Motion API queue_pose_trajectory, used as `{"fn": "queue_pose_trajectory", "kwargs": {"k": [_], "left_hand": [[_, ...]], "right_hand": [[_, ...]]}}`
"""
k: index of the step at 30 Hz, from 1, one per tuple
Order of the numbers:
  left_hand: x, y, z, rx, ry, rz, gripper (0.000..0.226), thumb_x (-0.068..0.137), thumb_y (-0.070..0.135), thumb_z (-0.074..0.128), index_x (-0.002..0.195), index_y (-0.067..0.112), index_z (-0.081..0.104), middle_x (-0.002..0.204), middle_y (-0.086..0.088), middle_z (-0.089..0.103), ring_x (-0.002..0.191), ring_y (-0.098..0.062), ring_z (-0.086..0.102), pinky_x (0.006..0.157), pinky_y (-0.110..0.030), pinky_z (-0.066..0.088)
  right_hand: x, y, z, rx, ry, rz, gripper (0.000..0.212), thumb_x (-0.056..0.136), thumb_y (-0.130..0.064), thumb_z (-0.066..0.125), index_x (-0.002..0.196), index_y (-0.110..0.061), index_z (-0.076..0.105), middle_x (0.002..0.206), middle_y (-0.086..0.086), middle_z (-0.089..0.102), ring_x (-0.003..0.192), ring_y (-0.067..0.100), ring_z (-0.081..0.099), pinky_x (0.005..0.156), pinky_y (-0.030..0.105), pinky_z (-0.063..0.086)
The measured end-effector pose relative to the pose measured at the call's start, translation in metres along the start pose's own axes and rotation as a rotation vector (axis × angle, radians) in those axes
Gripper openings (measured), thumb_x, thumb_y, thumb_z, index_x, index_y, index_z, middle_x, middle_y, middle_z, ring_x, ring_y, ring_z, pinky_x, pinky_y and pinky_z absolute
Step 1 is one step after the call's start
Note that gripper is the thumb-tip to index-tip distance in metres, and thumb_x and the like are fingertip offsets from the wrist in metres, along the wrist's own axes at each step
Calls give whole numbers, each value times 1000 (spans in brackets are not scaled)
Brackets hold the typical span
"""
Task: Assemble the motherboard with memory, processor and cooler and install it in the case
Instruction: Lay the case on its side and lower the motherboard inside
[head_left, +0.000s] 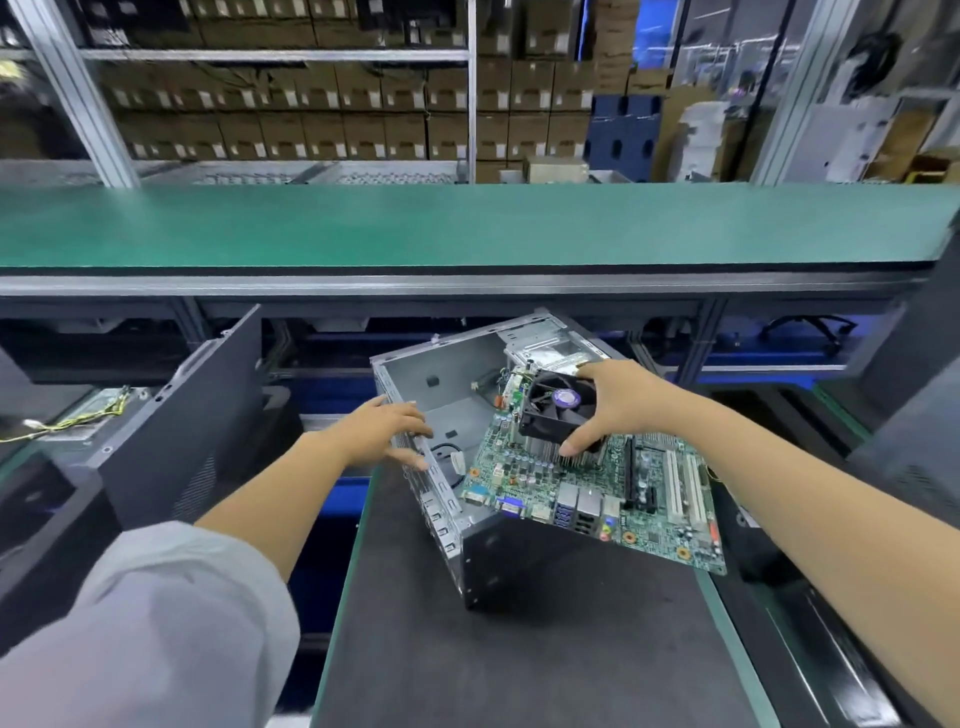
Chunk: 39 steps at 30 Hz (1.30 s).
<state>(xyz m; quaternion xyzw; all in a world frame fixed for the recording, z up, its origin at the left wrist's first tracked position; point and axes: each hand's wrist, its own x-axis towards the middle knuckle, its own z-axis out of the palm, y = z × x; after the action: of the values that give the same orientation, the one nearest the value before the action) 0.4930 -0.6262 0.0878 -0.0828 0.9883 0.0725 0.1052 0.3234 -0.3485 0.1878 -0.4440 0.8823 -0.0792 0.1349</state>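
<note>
A green motherboard (597, 493) with a black fan cooler (556, 410) mounted on it hangs tilted over the open grey computer case (431, 384), its far end inside the case and its near end sticking out past the case's side. My right hand (618, 400) grips the cooler from above and carries the board by it. My left hand (395, 431) rests on the case's rear wall rim, with its fingers curled over the edge. The case lies on a dark mat (519, 649). The memory and the processor cannot be made out.
A dark case side panel (192, 415) leans to the left of the mat. A long green conveyor surface (467, 223) runs across behind. A part with yellow wires (78, 415) lies at far left. Shelves of cardboard boxes (311, 114) fill the background.
</note>
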Motion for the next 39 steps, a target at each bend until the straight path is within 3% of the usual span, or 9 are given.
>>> {"fn": "queue_pose_trajectory", "kwargs": {"k": [4, 8, 12, 16, 20, 23, 26, 31, 39], "left_hand": [[10, -5, 4, 41, 103, 32, 63, 70, 72, 54, 113, 26, 63, 112, 9, 55, 115, -13, 52, 118, -38, 6], [6, 6, 4, 154, 139, 11, 65, 69, 76, 52, 108, 24, 63, 104, 9, 58, 104, -11, 54, 116, -35, 11], [-12, 43, 14, 194, 191, -15, 77, 62, 85, 43, 97, 19, 62, 91, 5, 57, 93, -16, 50, 76, -26, 33], [-32, 92, 27, 195, 209, -151, 75, 56, 90, 46, 72, 18, 54, 72, 5, 48, 74, -13, 44, 54, -29, 31], [-43, 135, 32, 227, 192, -207, 84, 45, 95, 50, 53, 16, 22, 46, 6, 25, 41, -13, 25, 44, -27, 15], [-52, 126, 37, 8, 109, -124, 80, 53, 94, 46, 57, 15, 40, 54, -2, 44, 52, -20, 44, 52, -27, 26], [-69, 81, 26, -62, -35, -64, 76, 71, 83, 43, 91, 14, 65, 93, -5, 63, 91, -20, 56, 92, -30, 27], [-83, 42, 32, -106, 59, -61, 48, 94, 57, 43, 76, 13, 52, 80, -10, 59, 77, -25, 54, 67, -35, 37], [-85, 107, 61, -52, 278, -58, 48, 91, 64, 40, 68, 22, 45, 58, 4, 46, 61, -14, 45, 54, -31, 29]], "right_hand": [[5, 1, 3, -2, 6, 10, 107, 49, -61, 83, 128, 1, 47, 131, 17, 54, 119, 31, 51, 99, 47, 43], [8, -2, 3, -23, 2, 5, 106, 51, -62, 82, 128, 1, 46, 131, 18, 53, 119, 32, 50, 99, 47, 43], [6, -4, 1, -23, 9, -5, 105, 53, -59, 83, 130, 2, 45, 134, 19, 51, 122, 32, 48, 101, 47, 41], [2, -5, -5, -34, 24, 5, 106, 56, -57, 83, 134, 2, 42, 133, 19, 52, 121, 32, 50, 99, 45, 43], [-4, -4, -14, -58, 65, 13, 105, 55, -59, 82, 132, 2, 42, 129, 14, 53, 117, 28, 51, 97, 39, 45], [-6, 1, -18, -70, 90, 25, 103, 52, -60, 83, 127, 1, 46, 123, 14, 55, 112, 28, 52, 93, 38, 46], [-8, 7, -21, -64, 109, 33, 104, 50, -62, 83, 124, 3, 49, 126, 17, 55, 115, 30, 51, 97, 43, 44], [-8, 7, -21, -40, 111, 21, 102, 51, -60, 84, 124, 4, 50, 125, 19, 56, 114, 31, 53, 96, 45, 45], [5, -4, -22, 41, 110, 4, 100, 53, -57, 85, 124, 5, 50, 127, 22, 54, 116, 34, 52, 96, 46, 45]]}}
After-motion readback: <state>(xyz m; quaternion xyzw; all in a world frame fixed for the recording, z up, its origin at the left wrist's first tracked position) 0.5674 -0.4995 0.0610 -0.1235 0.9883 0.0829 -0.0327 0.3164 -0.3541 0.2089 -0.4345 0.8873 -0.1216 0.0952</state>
